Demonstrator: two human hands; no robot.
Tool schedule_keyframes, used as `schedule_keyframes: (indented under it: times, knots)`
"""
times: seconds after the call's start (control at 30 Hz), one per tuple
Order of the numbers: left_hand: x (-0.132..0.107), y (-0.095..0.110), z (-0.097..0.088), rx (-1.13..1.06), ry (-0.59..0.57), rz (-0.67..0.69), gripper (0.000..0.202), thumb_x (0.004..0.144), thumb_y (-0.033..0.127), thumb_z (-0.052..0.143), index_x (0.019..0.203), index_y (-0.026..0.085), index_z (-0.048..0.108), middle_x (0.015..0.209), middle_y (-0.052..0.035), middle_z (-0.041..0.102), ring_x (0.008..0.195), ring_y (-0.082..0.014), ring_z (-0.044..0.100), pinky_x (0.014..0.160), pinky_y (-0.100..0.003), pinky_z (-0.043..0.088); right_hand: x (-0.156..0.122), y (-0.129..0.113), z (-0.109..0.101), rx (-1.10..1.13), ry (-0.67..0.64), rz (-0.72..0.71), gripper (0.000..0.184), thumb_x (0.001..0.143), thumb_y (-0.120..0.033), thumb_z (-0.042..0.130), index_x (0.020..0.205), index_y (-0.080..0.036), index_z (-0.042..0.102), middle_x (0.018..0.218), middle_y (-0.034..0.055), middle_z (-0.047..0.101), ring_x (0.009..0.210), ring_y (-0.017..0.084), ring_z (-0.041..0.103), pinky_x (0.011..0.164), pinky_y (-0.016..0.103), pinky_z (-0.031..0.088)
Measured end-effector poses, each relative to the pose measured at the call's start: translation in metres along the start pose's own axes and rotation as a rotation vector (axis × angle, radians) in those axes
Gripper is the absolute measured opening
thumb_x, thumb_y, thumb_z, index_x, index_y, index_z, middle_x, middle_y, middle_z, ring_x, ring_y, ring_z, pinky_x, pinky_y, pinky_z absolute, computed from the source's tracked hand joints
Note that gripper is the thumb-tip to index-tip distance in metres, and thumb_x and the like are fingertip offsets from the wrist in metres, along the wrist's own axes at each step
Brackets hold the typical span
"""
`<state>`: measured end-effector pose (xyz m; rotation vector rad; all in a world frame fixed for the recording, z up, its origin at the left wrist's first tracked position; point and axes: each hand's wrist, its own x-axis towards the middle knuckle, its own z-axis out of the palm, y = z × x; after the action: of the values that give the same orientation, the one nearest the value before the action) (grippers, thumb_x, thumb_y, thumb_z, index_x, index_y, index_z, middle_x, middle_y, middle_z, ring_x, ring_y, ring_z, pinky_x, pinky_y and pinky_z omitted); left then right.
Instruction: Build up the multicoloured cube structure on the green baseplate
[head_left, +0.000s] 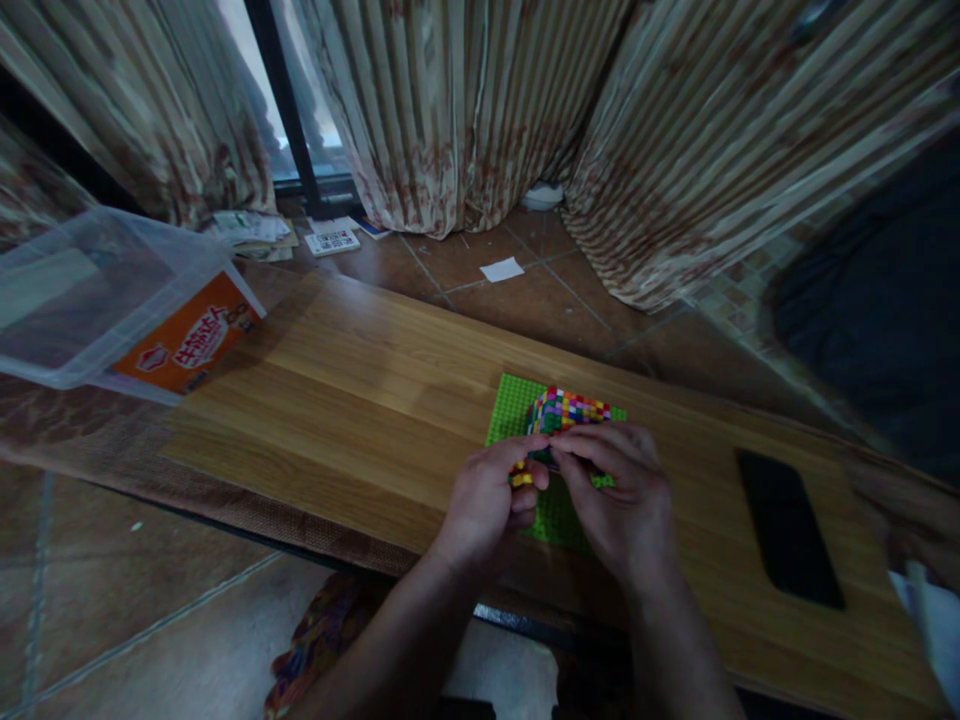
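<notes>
On the wooden board lies a green studded baseplate (pixel 514 400), and a structure of small multicoloured building bricks (pixel 574 408) stands on it. My left hand (pixel 491 495) is at the near left of the structure, its fingers curled around yellow building bricks (pixel 520 479). My right hand (pixel 626 485) is over the near right side, thumb and forefinger pinched together at the structure's near edge. The fingertips of both hands almost meet there. Whatever the right fingertips pinch is too small and covered to make out. My hands hide the near part of the structure.
A black phone (pixel 790 527) lies on the wooden board (pixel 360 370) to the right. At the far left stands a clear plastic box (pixel 142 240) with an orange label. Papers (pixel 255 232) and a white slip (pixel 502 269) lie beyond the board, below long curtains (pixel 450 110).
</notes>
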<state>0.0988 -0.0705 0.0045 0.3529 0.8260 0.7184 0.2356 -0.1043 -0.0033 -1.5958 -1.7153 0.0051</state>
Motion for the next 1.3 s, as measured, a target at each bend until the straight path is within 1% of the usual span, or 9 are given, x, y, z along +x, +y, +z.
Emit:
schedule_keyframes:
  times: [0.13,0.33,0.47,0.57,0.7,0.77,0.9,1.07,1.3]
  knots:
    - [0.000,-0.001,0.001,0.001,0.017,0.010,0.028,0.076,0.029,0.060,0.096,0.012,0.071,0.062,0.0027,0.051,0.039,-0.0007,0.024,0.041,-0.019,0.010,0.000,0.003,0.002,-0.021,0.009,0.001,0.010,0.087,-0.019,0.066,0.089,-0.026,0.074,0.095,0.0023,0.072,0.094,0.020,0.058,0.083,0.038,0.048]
    - [0.000,0.000,0.002,0.009,0.024,0.001,0.030,0.076,0.029,0.060,0.098,0.012,0.071,0.060,0.0027,0.051,0.039,-0.0007,0.023,0.042,-0.019,0.009,-0.003,0.008,0.003,-0.025,0.048,0.042,0.008,0.086,-0.024,0.067,0.090,-0.026,0.074,0.097,0.0030,0.071,0.096,0.021,0.059,0.084,0.039,0.048]
    - [0.001,-0.001,0.001,0.014,0.026,-0.001,0.031,0.078,0.031,0.060,0.100,0.012,0.070,0.061,0.0029,0.052,0.039,-0.0009,0.023,0.042,-0.020,0.009,-0.004,0.009,0.003,-0.011,0.106,0.102,0.007,0.085,-0.028,0.068,0.088,-0.026,0.074,0.095,0.0030,0.071,0.095,0.022,0.061,0.085,0.040,0.047]
    - [0.002,-0.002,0.000,0.023,0.023,0.006,0.032,0.078,0.032,0.060,0.101,0.012,0.069,0.060,0.0030,0.052,0.038,-0.0009,0.021,0.042,-0.020,0.009,-0.004,0.010,0.006,-0.015,0.166,0.166,0.009,0.086,-0.030,0.067,0.088,-0.025,0.074,0.094,0.0032,0.072,0.096,0.022,0.061,0.087,0.042,0.047]
    - [0.002,-0.002,0.002,0.032,0.034,0.022,0.030,0.078,0.031,0.060,0.098,0.012,0.069,0.060,0.0031,0.052,0.038,-0.0009,0.022,0.041,-0.020,0.009,-0.003,0.010,0.013,-0.031,0.196,0.267,0.014,0.084,-0.035,0.068,0.090,-0.024,0.074,0.101,0.0051,0.070,0.101,0.024,0.060,0.091,0.044,0.045]
    - [0.002,-0.001,0.002,0.029,0.032,0.023,0.029,0.077,0.032,0.061,0.097,0.012,0.069,0.060,0.0031,0.052,0.038,-0.0007,0.022,0.041,-0.020,0.009,-0.003,0.009,0.016,-0.025,0.207,0.287,0.014,0.082,-0.037,0.070,0.087,-0.024,0.075,0.103,0.0055,0.069,0.103,0.024,0.059,0.092,0.045,0.043]
    - [0.000,0.000,0.003,0.023,0.034,0.011,0.030,0.076,0.032,0.061,0.097,0.012,0.069,0.060,0.0031,0.052,0.038,-0.0009,0.023,0.041,-0.020,0.010,-0.004,0.008,0.019,-0.005,0.217,0.278,0.011,0.081,-0.035,0.070,0.081,-0.026,0.075,0.102,0.0051,0.067,0.102,0.025,0.057,0.090,0.045,0.043]
    - [0.000,-0.002,0.003,0.020,0.049,0.010,0.028,0.077,0.031,0.061,0.097,0.013,0.070,0.059,0.0035,0.051,0.039,-0.0010,0.023,0.042,-0.019,0.010,-0.003,0.005,0.018,-0.032,0.184,0.255,0.011,0.084,-0.034,0.067,0.082,-0.026,0.075,0.101,0.0054,0.066,0.103,0.025,0.055,0.088,0.045,0.044]
    - [0.001,0.000,0.003,0.027,0.052,0.001,0.027,0.078,0.029,0.059,0.096,0.012,0.069,0.059,0.0032,0.051,0.039,-0.0010,0.023,0.041,-0.019,0.010,-0.004,-0.001,0.014,-0.253,0.110,0.104,0.014,0.090,-0.028,0.061,0.084,-0.024,0.073,0.102,0.0063,0.069,0.100,0.025,0.056,0.090,0.047,0.041]
